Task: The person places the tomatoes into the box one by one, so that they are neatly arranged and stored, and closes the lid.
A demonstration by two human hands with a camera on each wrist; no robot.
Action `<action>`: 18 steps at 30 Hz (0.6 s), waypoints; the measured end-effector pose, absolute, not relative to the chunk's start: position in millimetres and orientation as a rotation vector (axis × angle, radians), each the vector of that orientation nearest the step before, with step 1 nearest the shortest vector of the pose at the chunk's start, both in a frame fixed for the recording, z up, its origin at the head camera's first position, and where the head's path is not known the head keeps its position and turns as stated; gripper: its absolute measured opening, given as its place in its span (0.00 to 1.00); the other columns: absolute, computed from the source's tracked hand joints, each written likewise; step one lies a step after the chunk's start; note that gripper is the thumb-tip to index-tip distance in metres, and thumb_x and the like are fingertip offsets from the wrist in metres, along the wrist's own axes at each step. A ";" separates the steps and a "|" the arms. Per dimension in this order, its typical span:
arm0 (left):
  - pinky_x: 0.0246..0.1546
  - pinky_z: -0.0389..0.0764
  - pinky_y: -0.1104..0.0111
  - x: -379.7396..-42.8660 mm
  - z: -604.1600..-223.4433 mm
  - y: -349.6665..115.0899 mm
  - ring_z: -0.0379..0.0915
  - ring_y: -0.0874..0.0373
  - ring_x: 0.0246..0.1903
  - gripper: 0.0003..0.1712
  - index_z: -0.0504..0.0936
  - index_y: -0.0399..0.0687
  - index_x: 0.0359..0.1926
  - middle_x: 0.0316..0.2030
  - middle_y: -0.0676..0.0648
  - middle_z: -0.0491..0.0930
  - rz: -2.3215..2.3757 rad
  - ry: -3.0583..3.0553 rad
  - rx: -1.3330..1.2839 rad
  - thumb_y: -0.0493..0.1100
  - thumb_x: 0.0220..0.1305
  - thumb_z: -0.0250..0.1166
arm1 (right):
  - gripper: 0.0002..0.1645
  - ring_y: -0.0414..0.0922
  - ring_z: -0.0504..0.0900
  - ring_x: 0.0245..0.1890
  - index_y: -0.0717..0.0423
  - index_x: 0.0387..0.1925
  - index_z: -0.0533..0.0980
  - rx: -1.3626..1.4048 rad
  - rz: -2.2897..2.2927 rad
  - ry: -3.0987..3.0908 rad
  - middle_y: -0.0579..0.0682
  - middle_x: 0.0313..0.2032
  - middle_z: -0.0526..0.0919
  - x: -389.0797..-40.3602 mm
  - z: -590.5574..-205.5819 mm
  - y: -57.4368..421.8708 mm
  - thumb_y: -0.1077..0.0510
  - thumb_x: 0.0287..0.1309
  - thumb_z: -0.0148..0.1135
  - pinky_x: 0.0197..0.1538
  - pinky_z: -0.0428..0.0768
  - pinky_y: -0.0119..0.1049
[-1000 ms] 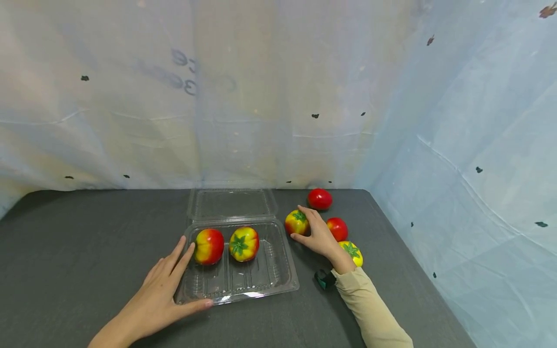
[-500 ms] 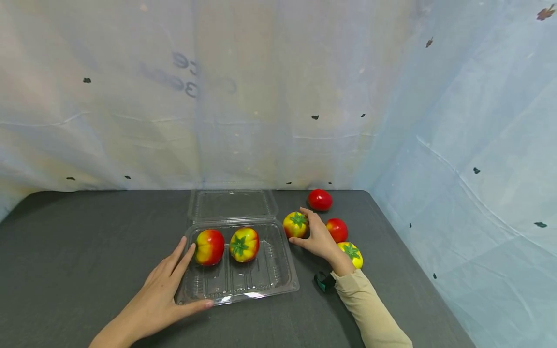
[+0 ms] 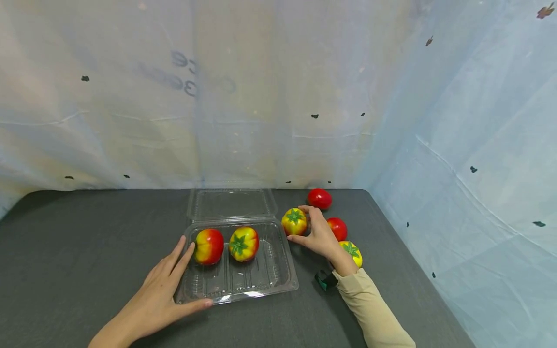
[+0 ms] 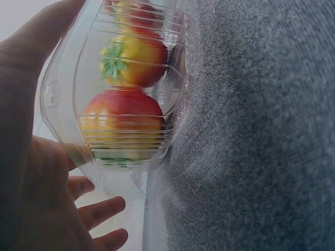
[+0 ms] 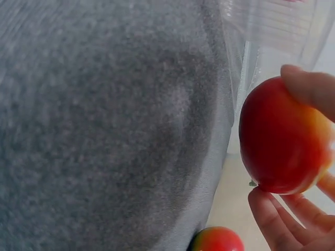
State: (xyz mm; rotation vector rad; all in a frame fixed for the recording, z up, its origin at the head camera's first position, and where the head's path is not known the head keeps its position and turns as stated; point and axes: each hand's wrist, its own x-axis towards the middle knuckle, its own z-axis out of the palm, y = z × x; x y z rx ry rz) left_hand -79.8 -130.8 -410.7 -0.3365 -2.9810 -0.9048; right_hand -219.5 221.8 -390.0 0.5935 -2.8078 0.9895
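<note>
In the head view my right hand (image 3: pixel 319 235) grips a red-and-yellow tomato (image 3: pixel 293 222) with a green star-shaped calyx, just right of a clear plastic clamshell box (image 3: pixel 278 263). Thumb and fingertips press on opposite sides of this tomato (image 5: pixel 282 138) in the right wrist view. My left hand (image 3: pixel 157 288) is spread along the box's left front corner, thumb at the front rim and fingers at the left side. Inside the box lie two similar tomatoes, one on the left (image 3: pixel 209 246) and one in the middle (image 3: pixel 244 244). The box's lid (image 3: pixel 232 204) lies folded back.
Right of my right hand are a red tomato (image 3: pixel 337 228) and a yellow one (image 3: pixel 351 253) partly hidden by the wrist. Farther back sits another red tomato (image 3: pixel 319 198). Pale sheeting (image 3: pixel 278 96) hangs behind the dark cloth-covered table (image 3: pixel 109 232) and along its right side.
The gripped tomato has shifted slightly left and turned so that its calyx faces the head camera more. My left hand and the box have stayed put.
</note>
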 end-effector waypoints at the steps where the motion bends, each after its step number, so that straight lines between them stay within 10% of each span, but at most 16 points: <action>1: 0.57 0.52 0.30 -79.8 -410.6 -130.8 0.48 0.28 0.67 0.69 0.39 0.59 0.77 0.76 0.44 0.34 -0.905 -2.983 -0.335 0.78 0.43 0.64 | 0.49 0.50 0.73 0.48 0.61 0.63 0.63 0.602 0.986 -2.802 0.57 0.55 0.71 -219.3 -389.3 221.9 0.56 0.42 0.78 0.51 0.80 0.44; 18: 0.57 0.52 0.30 -80.7 -412.3 -131.7 0.47 0.29 0.67 0.68 0.38 0.61 0.76 0.76 0.46 0.32 -0.924 -2.990 -0.337 0.77 0.43 0.64 | 0.48 0.51 0.73 0.49 0.56 0.65 0.66 0.623 0.909 -2.779 0.56 0.56 0.70 -214.2 -372.6 223.6 0.53 0.41 0.79 0.52 0.80 0.50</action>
